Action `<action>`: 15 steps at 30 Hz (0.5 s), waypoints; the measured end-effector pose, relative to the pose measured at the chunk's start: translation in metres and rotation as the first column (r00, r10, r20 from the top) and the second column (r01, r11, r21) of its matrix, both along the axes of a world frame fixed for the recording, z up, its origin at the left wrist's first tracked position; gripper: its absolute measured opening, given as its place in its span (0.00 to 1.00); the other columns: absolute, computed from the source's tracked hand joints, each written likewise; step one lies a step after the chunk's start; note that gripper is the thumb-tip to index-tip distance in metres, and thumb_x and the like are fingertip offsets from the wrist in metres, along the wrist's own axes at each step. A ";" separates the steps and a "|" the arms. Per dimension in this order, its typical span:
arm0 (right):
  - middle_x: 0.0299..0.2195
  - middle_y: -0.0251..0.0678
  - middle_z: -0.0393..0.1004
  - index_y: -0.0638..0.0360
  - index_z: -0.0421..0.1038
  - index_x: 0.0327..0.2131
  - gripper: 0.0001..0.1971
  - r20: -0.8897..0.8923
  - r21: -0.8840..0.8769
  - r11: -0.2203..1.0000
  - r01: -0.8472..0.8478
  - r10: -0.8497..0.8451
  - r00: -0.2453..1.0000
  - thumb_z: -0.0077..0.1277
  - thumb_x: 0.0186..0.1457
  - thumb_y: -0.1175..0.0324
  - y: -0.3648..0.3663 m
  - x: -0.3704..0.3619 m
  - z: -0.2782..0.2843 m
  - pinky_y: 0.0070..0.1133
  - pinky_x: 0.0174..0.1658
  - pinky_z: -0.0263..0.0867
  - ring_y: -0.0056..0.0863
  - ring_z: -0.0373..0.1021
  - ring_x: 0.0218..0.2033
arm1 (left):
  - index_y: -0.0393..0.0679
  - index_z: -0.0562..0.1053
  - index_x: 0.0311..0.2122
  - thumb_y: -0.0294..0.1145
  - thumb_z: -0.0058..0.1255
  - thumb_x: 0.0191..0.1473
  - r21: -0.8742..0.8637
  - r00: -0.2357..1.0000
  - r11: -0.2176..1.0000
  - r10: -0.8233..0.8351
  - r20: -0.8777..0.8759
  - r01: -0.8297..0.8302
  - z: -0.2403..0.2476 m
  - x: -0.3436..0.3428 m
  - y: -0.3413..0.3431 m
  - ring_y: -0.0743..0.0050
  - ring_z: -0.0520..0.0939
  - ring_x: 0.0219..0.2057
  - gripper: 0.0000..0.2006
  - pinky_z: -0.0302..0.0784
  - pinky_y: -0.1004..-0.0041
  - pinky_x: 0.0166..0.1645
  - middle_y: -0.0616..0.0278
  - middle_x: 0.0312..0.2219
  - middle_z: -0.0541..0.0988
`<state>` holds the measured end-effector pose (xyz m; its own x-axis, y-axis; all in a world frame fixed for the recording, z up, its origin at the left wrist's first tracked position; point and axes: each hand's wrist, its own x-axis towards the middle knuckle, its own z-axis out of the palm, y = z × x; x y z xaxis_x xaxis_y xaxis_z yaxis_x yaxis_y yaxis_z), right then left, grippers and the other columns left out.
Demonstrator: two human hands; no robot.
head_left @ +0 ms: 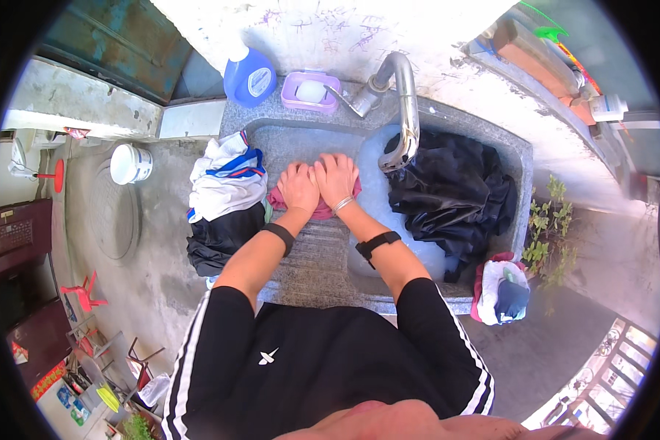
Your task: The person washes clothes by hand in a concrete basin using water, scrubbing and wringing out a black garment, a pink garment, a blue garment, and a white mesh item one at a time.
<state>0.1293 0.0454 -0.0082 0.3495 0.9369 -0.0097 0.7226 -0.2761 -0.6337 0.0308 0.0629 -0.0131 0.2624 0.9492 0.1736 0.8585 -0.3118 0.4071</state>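
Observation:
My left hand point(298, 188) and my right hand point(335, 179) press side by side on a bunched dark red cloth point(324, 211), fingers curled over it. Most of the cloth is hidden under them. It lies on the ribbed washboard slope point(308, 258) of a grey stone sink point(525, 183). In the basin to the right, a wet black garment point(451, 191) sits in sudsy water point(376, 165). On the sink's left edge, a white garment point(224, 183) with blue and red trim is heaped beside black cloth point(231, 240).
A metal faucet point(405, 84) arches over the basin. Behind the sink's left part stand a blue detergent jug point(249, 79) and a purple soap box point(328, 108) holding white soap point(310, 91). More clothes point(503, 292) hang over the near right corner. A white bucket point(130, 164) stands at left.

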 end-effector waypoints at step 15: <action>0.24 0.37 0.62 0.56 0.60 0.23 0.07 -0.172 0.107 0.984 0.142 -0.122 0.977 0.36 0.50 0.66 -0.101 -0.042 -0.011 0.32 0.34 0.49 0.38 0.59 0.31 | 0.44 0.67 0.21 0.35 0.40 0.45 -0.112 0.944 0.945 -0.287 0.161 0.306 0.011 -0.028 -0.058 0.59 0.68 0.26 0.08 0.59 0.63 0.32 0.60 0.20 0.69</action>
<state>0.0877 -0.0551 -0.0194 0.4731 0.8805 0.0306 0.5681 -0.2784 -0.7744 0.0029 0.0048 -0.0021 0.5175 0.8490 0.1065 0.6662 -0.4778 0.5726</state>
